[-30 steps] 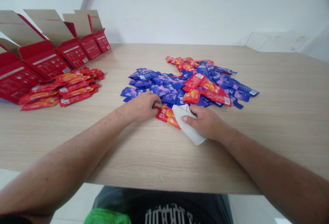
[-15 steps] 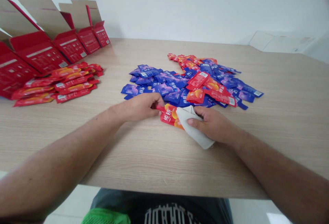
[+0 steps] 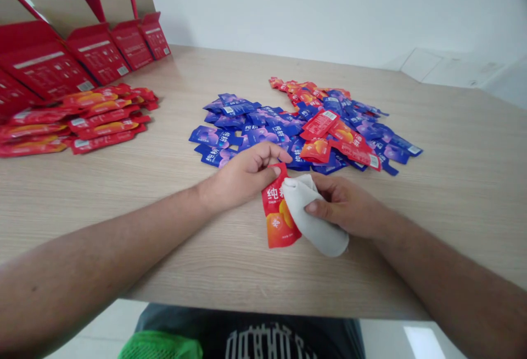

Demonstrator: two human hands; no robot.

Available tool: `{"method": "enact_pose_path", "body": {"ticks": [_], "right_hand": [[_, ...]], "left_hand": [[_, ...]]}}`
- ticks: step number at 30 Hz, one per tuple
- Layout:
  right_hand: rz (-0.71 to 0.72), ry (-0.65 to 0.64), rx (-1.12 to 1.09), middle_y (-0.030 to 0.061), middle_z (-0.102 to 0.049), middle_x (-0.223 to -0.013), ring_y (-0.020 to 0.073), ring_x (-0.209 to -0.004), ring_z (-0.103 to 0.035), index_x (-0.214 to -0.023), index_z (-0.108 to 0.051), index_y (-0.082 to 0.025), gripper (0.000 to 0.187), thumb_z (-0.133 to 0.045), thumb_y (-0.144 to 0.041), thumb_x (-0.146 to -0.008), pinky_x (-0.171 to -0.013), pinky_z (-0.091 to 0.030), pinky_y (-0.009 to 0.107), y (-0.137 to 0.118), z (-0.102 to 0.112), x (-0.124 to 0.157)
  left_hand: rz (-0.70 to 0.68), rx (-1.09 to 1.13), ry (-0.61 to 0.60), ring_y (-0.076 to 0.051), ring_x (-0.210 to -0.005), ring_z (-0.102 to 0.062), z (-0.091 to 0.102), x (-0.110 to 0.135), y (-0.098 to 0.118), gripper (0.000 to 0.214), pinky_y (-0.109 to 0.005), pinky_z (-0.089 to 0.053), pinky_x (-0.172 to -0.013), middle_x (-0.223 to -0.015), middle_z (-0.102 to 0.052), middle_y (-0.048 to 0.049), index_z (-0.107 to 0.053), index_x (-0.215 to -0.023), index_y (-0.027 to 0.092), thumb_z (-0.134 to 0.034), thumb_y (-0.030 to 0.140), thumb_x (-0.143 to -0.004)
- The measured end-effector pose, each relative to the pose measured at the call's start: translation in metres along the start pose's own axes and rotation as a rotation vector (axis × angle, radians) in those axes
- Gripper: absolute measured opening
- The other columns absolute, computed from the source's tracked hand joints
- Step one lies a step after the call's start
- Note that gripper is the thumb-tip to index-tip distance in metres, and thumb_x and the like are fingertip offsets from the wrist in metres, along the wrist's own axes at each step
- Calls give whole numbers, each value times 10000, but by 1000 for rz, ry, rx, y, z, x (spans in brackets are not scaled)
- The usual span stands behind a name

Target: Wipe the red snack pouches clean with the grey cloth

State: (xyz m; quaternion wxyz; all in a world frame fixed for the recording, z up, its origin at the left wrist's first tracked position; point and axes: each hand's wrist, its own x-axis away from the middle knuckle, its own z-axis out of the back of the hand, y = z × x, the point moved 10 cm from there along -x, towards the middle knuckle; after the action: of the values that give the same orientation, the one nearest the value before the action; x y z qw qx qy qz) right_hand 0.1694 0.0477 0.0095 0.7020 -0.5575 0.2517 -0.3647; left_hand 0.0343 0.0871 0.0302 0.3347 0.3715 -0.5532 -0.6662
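My left forearm comes in from the lower left across the wood table top (image 3: 453, 194), and my left hand (image 3: 245, 175) is pinched closed on the narrow top end of a red sachet (image 3: 279, 213), with my left fingers (image 3: 272, 151) angled up and to the right over it, toward the pile. The sachet's long axis runs nearly straight away from me, with its top end under my left hand and its orange fruit picture at the end nearest me; I cannot tell whether that near end touches the table. My right forearm comes in from the lower right, and my right hand (image 3: 343, 205) is clamped around a crumpled white cloth (image 3: 315, 219), which presses against the sachet's right edge. Just beyond my hands lies a loose pile of blue and red sachets (image 3: 296, 128). Well off to the left, a stack of red sachets (image 3: 78, 123) lies in front of a row of open red cartons (image 3: 96, 54).
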Motion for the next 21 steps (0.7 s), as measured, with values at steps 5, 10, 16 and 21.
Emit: {"method": "enact_pose_path", "body": {"ticks": [5, 10, 16, 21], "right_hand": [[-20, 31, 21, 49, -719, -1040, 181, -797, -652, -1096, -736, -208, 415, -745, -555, -868, -643, -508, 269, 0, 0, 0], [-140, 216, -95, 39, -748, -920, 181, -697, -668, -1127, -722, -207, 487, -778, -583, -821, -574, -514, 265, 15, 19, 3], [-199, 381, -180, 53, -755, -914, 201, -672, -671, -1132, -722, -213, 521, -772, -613, -801, -567, -537, 302, 29, 33, 5], [-201, 349, -146, 51, -756, -908, 199, -673, -672, -1143, -724, -214, 532, -767, -620, -802, -566, -532, 297, 26, 28, 3]], "left_hand": [[-6, 112, 86, -77, -550, -516, 1, -1, -9, 273, -182, -395, -513, -716, -587, 50, -539, -1151, 215, -682, 244, -920], [137, 293, 105, -116, -648, -625, 1, 0, -28, 302, -240, -525, -615, -798, -651, 10, -562, -1060, 200, -716, 398, -893], [201, 97, 40, -78, -580, -569, -6, 2, -31, 198, -193, -465, -551, -738, -640, 24, -601, -902, 162, -707, 328, -882], [176, -98, -13, -73, -532, -484, -7, 1, -23, 182, -189, -383, -502, -636, -557, 61, -565, -814, 170, -695, 284, -873]]}}
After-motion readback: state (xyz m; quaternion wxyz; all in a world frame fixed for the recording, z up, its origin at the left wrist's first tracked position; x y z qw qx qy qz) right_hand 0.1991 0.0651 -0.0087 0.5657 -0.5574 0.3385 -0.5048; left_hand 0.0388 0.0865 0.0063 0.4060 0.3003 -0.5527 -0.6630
